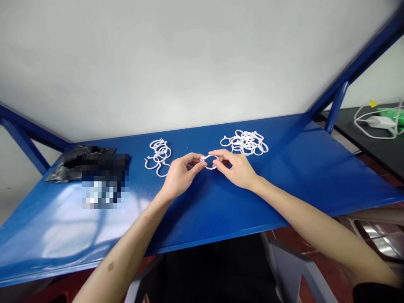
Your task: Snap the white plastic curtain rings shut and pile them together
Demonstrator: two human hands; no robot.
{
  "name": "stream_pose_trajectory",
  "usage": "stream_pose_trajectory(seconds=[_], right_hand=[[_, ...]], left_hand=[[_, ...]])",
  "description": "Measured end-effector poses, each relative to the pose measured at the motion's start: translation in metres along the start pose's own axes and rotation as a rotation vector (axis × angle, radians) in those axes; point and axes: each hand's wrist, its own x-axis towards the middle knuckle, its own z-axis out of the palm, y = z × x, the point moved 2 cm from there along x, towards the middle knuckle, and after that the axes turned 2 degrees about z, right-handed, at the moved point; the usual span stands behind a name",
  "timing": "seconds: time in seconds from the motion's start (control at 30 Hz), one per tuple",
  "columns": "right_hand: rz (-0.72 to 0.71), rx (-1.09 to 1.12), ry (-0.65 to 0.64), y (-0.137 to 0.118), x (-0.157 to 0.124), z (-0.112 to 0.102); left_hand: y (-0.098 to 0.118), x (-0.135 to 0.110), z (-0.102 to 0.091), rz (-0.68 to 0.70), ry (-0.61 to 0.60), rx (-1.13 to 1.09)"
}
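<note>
Between my two hands is a white plastic ring (211,168), like a curtain ring, raised over the blue table. My left hand (183,170) pinches it at the left, where a small clasp-like end shows. Fingers of my right hand (235,166) close on its right side. Beside my left hand lies a small group of white rings (160,152); some of them look parted at a gap. A denser pile of white rings (248,143) rests behind my right hand, its rings overlapping.
The blue table (202,214) backs onto a pale wall (195,63). A black plastic bag (72,168) lies at the left, next to a blurred-out patch. Blue metal struts (337,105) rise at both ends. A white charger with cable (380,122) sits on a dark surface at the right.
</note>
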Motion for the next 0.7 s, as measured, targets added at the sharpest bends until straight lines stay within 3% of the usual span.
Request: stream_pose_trajectory(seconds=[0.2,0.4,0.53,0.63,0.7], right_hand=[[0.021,0.037,-0.004,0.003,-0.003,0.007],[0.018,0.026,-0.087,0.002,-0.005,0.007],[-0.031,-0.043,-0.097,0.001,-0.003,0.005],[-0.04,-0.124,-0.031,0.002,0.003,-0.003],[-0.034,-0.229,0.076,0.008,0.009,-0.016]], left_hand=[[0.0,-0.003,0.005,-0.066,0.125,-0.136],[-0.002,-0.008,0.012,-0.009,0.213,0.015],[0.0,-0.006,0.013,0.053,0.168,0.09],[0.004,0.0,0.005,0.123,0.103,0.214],[0.004,0.004,-0.007,0.174,0.145,0.399]])
